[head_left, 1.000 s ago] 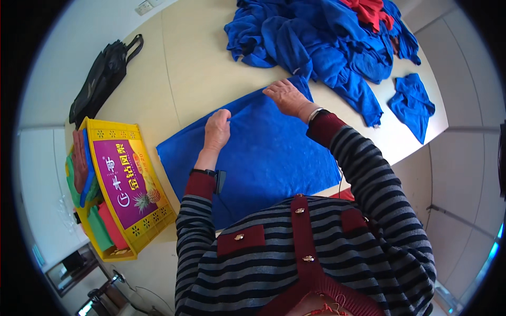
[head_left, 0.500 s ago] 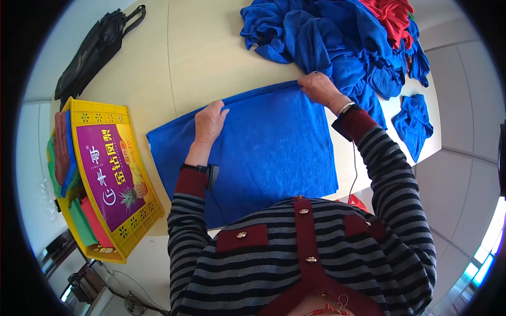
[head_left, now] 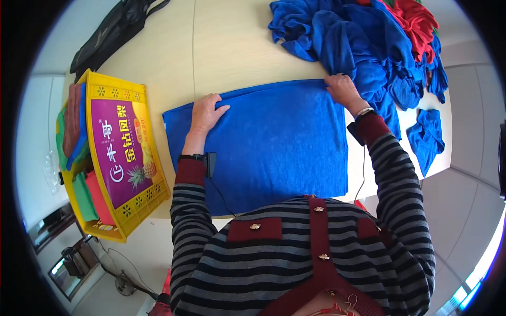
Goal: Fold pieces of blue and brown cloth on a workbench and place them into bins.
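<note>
A blue cloth (head_left: 274, 142), a folded rectangle, lies spread on the table right in front of me. My left hand (head_left: 206, 112) rests on its far edge left of the middle, thumb held apart from the fingers, which lie on the fabric. At the far right corner, my right hand (head_left: 343, 90) pinches the cloth's edge; its fingertips are partly hidden. Along the far edge on the left, the layers sit slightly apart.
A pile of crumpled blue cloths (head_left: 363, 47) with a red cloth (head_left: 416, 26) lies at the far right. One small blue cloth (head_left: 426, 134) lies apart at the right. A yellow crate (head_left: 153, 197) holding folded cloths stands left; a black bag (head_left: 113, 34) lies beyond it.
The view has shifted, so the scene sits farther right. My left hand has slid left along the cloth's far edge and its fingers have loosened. My right hand stays at the corner.
</note>
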Action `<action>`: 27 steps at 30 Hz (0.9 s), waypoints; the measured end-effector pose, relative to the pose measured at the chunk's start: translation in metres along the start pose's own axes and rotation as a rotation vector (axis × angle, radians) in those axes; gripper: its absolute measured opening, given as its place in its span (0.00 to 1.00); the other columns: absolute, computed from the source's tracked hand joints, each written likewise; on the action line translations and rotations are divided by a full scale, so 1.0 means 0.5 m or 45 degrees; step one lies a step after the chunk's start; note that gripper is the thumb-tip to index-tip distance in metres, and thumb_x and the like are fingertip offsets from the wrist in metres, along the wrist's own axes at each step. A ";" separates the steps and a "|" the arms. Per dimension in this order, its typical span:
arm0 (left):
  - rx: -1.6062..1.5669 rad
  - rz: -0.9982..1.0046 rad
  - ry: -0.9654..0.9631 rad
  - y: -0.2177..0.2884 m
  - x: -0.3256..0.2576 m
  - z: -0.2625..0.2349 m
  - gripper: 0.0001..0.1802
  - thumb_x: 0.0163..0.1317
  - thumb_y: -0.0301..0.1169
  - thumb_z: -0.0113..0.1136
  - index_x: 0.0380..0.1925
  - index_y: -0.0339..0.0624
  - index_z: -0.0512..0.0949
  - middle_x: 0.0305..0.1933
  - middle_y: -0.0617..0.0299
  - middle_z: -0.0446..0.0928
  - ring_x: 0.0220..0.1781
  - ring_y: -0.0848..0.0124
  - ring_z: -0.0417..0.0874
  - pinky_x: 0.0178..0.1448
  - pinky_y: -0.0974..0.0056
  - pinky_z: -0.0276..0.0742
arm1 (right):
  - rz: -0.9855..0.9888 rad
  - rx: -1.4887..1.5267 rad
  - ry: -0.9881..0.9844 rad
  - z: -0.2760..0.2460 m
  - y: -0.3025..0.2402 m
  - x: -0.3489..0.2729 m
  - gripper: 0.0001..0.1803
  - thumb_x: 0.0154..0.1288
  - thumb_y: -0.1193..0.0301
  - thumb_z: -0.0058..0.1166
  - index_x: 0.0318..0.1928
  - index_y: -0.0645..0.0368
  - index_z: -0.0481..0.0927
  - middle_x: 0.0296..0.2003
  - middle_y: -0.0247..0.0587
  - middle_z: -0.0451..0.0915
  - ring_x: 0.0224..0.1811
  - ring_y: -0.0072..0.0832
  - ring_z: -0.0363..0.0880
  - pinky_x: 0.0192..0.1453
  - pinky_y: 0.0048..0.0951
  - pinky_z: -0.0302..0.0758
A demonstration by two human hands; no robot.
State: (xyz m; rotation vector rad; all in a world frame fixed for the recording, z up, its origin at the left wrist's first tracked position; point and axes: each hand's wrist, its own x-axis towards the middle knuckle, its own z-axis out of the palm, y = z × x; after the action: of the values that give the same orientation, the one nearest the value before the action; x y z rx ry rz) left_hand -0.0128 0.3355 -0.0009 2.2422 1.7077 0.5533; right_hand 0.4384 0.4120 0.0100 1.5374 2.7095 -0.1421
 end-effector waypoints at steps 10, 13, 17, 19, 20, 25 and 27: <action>0.210 -0.245 -0.138 -0.208 -0.107 -0.123 0.12 0.52 0.36 0.70 0.34 0.45 0.81 0.38 0.57 0.82 0.46 0.55 0.80 0.51 0.52 0.74 | 0.042 -0.033 0.012 0.003 -0.001 -0.006 0.06 0.60 0.70 0.59 0.38 0.56 0.80 0.36 0.45 0.83 0.45 0.42 0.82 0.52 0.44 0.75; 0.312 -0.281 -0.103 -0.230 -0.119 -0.134 0.12 0.52 0.35 0.69 0.36 0.47 0.80 0.41 0.58 0.81 0.49 0.55 0.79 0.53 0.52 0.73 | 0.063 -0.044 0.013 -0.002 -0.010 -0.004 0.07 0.60 0.71 0.59 0.39 0.55 0.79 0.37 0.44 0.81 0.45 0.43 0.81 0.52 0.44 0.75; 0.260 -0.308 0.056 -0.221 -0.129 -0.130 0.15 0.52 0.32 0.69 0.40 0.49 0.79 0.44 0.60 0.79 0.53 0.56 0.77 0.53 0.51 0.72 | 0.119 -0.012 0.064 -0.011 -0.022 -0.008 0.09 0.61 0.72 0.59 0.42 0.55 0.78 0.40 0.44 0.78 0.48 0.43 0.80 0.52 0.44 0.75; 0.331 -0.348 -0.049 -0.223 -0.127 -0.138 0.15 0.53 0.31 0.69 0.42 0.49 0.79 0.45 0.60 0.77 0.54 0.56 0.77 0.54 0.51 0.71 | 0.088 -0.056 0.093 -0.013 -0.024 -0.007 0.09 0.59 0.74 0.58 0.42 0.54 0.78 0.41 0.43 0.76 0.48 0.41 0.79 0.51 0.43 0.75; 0.367 -0.367 -0.101 -0.222 -0.125 -0.138 0.16 0.53 0.30 0.69 0.42 0.49 0.78 0.46 0.60 0.77 0.54 0.57 0.76 0.54 0.51 0.71 | 0.074 -0.079 0.107 -0.014 -0.025 -0.007 0.10 0.58 0.74 0.58 0.42 0.54 0.78 0.41 0.42 0.76 0.48 0.40 0.79 0.50 0.43 0.75; 0.340 -0.268 -0.064 -0.194 -0.117 -0.145 0.14 0.53 0.28 0.68 0.41 0.49 0.78 0.46 0.60 0.77 0.54 0.57 0.76 0.56 0.52 0.69 | 0.032 -0.235 0.076 -0.005 -0.029 -0.006 0.10 0.58 0.77 0.55 0.41 0.53 0.79 0.39 0.39 0.76 0.47 0.38 0.78 0.49 0.40 0.73; 0.363 -0.236 -0.117 -0.187 -0.113 -0.147 0.15 0.53 0.27 0.67 0.41 0.47 0.77 0.45 0.60 0.77 0.54 0.56 0.76 0.55 0.53 0.70 | -0.012 -0.249 0.075 -0.009 -0.032 -0.007 0.08 0.58 0.76 0.54 0.40 0.53 0.78 0.38 0.40 0.75 0.47 0.38 0.77 0.50 0.40 0.72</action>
State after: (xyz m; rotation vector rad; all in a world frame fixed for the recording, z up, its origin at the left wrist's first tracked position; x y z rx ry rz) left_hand -0.1399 0.3052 0.0165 2.2159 2.0264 0.1701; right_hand 0.4265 0.4010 0.0160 1.4960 2.6802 0.1663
